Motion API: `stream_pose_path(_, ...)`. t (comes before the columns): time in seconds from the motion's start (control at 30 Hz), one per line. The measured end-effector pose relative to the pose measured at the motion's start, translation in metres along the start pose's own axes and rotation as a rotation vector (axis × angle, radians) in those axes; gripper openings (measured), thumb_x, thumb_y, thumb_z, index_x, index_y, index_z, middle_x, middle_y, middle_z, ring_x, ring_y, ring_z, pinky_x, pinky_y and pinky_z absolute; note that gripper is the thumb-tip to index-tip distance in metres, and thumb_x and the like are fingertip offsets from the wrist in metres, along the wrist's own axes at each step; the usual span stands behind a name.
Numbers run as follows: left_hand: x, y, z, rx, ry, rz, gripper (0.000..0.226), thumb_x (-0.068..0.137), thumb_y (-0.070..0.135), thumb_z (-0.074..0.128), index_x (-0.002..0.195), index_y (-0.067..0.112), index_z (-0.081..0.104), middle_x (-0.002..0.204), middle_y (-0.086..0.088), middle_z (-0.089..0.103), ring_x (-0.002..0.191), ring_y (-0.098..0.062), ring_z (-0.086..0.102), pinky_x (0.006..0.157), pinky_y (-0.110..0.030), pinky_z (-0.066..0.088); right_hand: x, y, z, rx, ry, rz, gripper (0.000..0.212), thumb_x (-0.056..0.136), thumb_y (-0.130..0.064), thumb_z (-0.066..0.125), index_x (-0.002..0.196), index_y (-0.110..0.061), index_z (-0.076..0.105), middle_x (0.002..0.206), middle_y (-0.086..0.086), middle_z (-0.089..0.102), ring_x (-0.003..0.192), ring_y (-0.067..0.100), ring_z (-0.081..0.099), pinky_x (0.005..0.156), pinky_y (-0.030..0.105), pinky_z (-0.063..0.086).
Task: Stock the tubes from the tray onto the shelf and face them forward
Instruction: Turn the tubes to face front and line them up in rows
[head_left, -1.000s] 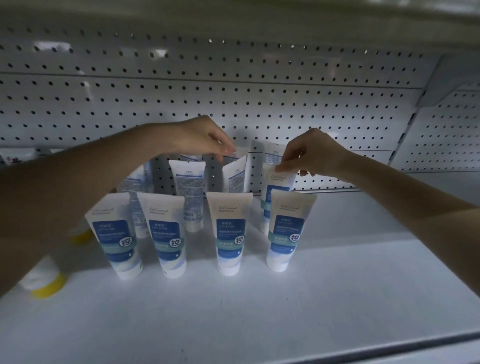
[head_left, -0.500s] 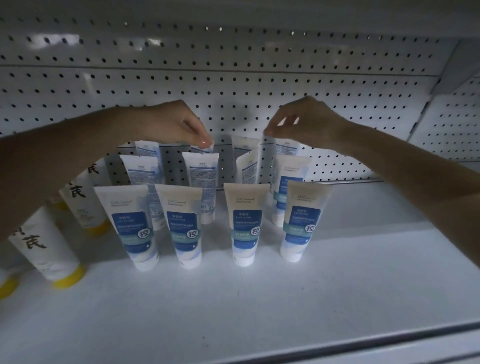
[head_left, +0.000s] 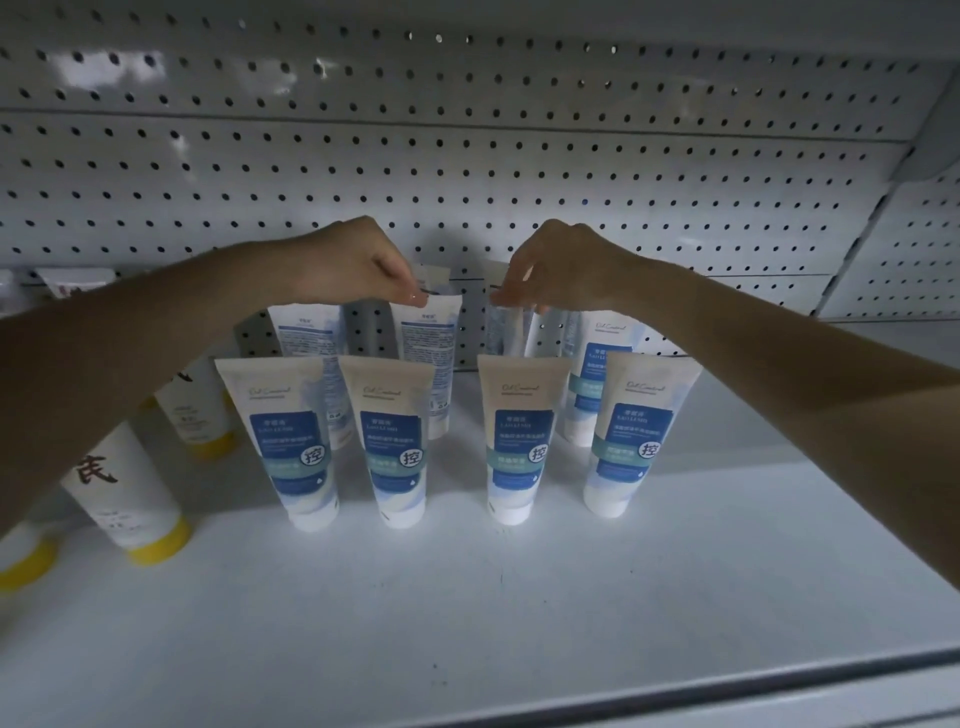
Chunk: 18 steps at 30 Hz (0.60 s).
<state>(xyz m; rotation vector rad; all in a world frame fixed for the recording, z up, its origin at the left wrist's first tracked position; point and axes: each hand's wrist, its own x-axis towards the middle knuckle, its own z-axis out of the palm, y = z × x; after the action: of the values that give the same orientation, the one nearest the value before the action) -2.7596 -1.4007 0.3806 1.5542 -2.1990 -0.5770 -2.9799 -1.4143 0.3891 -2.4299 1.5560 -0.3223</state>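
Well, you look past the halfway mark, judging by the shelf (head_left: 571, 597). Nearest you, a front row (head_left: 395, 441) of four tubes stands cap-down with every blue label turned out, and that row reads as done. At 9 o'clock of it stand yellow-capped tubes (head_left: 130, 493), a different product and not your concern.

Just behind the front row, at 12 o'clock, four more tubes stand, and that is where the work is. At the 3 o'clock end a label-out tube (head_left: 597, 374) already faces you. At the 9 o'clock end an end tube (head_left: 306, 338) shows its printed back, so it needs turning.

Between them are the two you hold. Your left hand (head_left: 353, 265) pinches the crimped top of a back-out tube (head_left: 431, 353). Your right hand (head_left: 566, 265) pinches the top of an edge-on tube (head_left: 511, 332), which shows you neither face nor back. The hands are near each other but not touching.

Farther back, against the pegboard (head_left: 467, 171), bits of back tubes (head_left: 439, 275) show past your fingers; I cannot tell which way they face. No tray is in view, so I cannot say how many remain to bring.

What is left, as I judge it: three turns, then a check of the back.
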Motion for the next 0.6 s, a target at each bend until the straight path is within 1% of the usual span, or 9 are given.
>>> stream_pose_path(0.07, -0.001, -0.001, 0.002, 0.005, 0.019, 0.006, 0.019, 0.079, 0.026, 0.071, 0.092, 0.012, 0.076, 0.084, 0.013, 0.07, 0.085, 0.001, 0.063, 0.098, -0.035, 0.048, 0.002, 0.001, 0.0, 0.122, -0.023, -0.006, 0.018, 0.083, -0.029, 0.072, 0.092, -0.014, 0.074, 0.082, 0.002, 0.068, 0.081, 0.016, 0.064, 0.071, 0.02, 0.049)
stream_pose_path(0.1, -0.002, -0.001, 0.002, 0.009, 0.028, 0.012, 0.019, 0.079, 0.025, 0.071, 0.092, 0.012, 0.076, 0.082, 0.014, 0.07, 0.082, 0.004, 0.063, 0.098, -0.035, 0.049, 0.003, 0.002, 0.0, 0.168, -0.029, -0.011, 0.011, 0.081, -0.022, 0.073, 0.091, -0.018, 0.074, 0.084, 0.0, 0.067, 0.08, 0.014, 0.063, 0.065, 0.015, 0.048)
stream_pose_path(0.13, -0.002, -0.001, 0.002, 0.01, 0.033, 0.016, 0.019, 0.08, 0.025, 0.071, 0.093, 0.012, 0.076, 0.082, 0.015, 0.07, 0.079, 0.007, 0.063, 0.097, -0.035, 0.049, 0.003, 0.003, 0.0, 0.201, -0.033, -0.019, 0.011, 0.081, -0.017, 0.073, 0.09, -0.022, 0.074, 0.087, -0.001, 0.066, 0.08, 0.013, 0.061, 0.063, 0.013, 0.047)
stream_pose_path(0.23, -0.004, 0.0, 0.001, 0.002, 0.041, 0.015, 0.019, 0.08, 0.024, 0.071, 0.093, 0.012, 0.076, 0.083, 0.014, 0.07, 0.078, 0.007, 0.062, 0.097, -0.033, 0.049, 0.004, 0.002, 0.0, 0.246, -0.021, -0.043, 0.024, 0.079, -0.005, 0.073, 0.089, -0.027, 0.073, 0.098, -0.001, 0.061, 0.084, 0.012, 0.057, 0.066, 0.017, 0.045)
stream_pose_path(0.3, -0.006, 0.0, 0.0, 0.003, 0.047, 0.011, 0.018, 0.081, 0.025, 0.071, 0.093, 0.013, 0.076, 0.082, 0.017, 0.069, 0.082, 0.007, 0.061, 0.097, -0.033, 0.049, 0.003, 0.0, -0.001, 0.246, -0.009, -0.048, 0.03, 0.078, -0.001, 0.073, 0.094, -0.026, 0.072, 0.097, -0.002, 0.059, 0.086, 0.011, 0.058, 0.068, 0.019, 0.047)
stream_pose_path(0.37, -0.007, 0.001, -0.001, -0.004, 0.053, 0.014, 0.018, 0.081, 0.025, 0.071, 0.093, 0.013, 0.076, 0.084, 0.017, 0.068, 0.085, 0.006, 0.061, 0.098, -0.033, 0.048, 0.002, 0.0, -0.003, 0.237, -0.03, -0.067, 0.033, 0.077, 0.003, 0.073, 0.1, -0.021, 0.072, 0.093, 0.002, 0.064, 0.085, 0.012, 0.061, 0.077, 0.027, 0.051)
stream_pose_path(0.47, -0.009, 0.001, -0.005, -0.009, 0.058, 0.005, 0.016, 0.082, 0.025, 0.07, 0.093, 0.015, 0.076, 0.088, 0.014, 0.069, 0.09, 0.003, 0.061, 0.1, -0.033, 0.046, 0.002, 0.0, -0.006, 0.181, -0.028, -0.096, 0.029, 0.075, 0.002, 0.075, 0.1, -0.012, 0.074, 0.095, 0.009, 0.071, 0.09, 0.017, 0.066, 0.09, 0.035, 0.053)
stream_pose_path(0.53, -0.011, 0.0, -0.008, 0.004, 0.063, -0.001, 0.014, 0.082, 0.027, 0.07, 0.091, 0.019, 0.076, 0.091, 0.011, 0.071, 0.093, -0.002, 0.063, 0.1, -0.036, 0.046, 0.002, 0.001, -0.006, 0.171, -0.019, -0.098, 0.024, 0.075, -0.001, 0.076, 0.097, -0.012, 0.075, 0.095, 0.008, 0.073, 0.094, 0.018, 0.067, 0.092, 0.037, 0.053)
stream_pose_path(0.6, -0.012, -0.001, -0.012, 0.023, 0.076, -0.007, 0.011, 0.082, 0.027, 0.07, 0.089, 0.021, 0.075, 0.094, 0.005, 0.072, 0.095, -0.014, 0.066, 0.097, -0.04, 0.048, 0.003, 0.002, -0.005, 0.154, -0.012, -0.094, 0.022, 0.075, -0.004, 0.076, 0.095, -0.014, 0.076, 0.094, 0.006, 0.073, 0.094, 0.018, 0.066, 0.092, 0.036, 0.053)
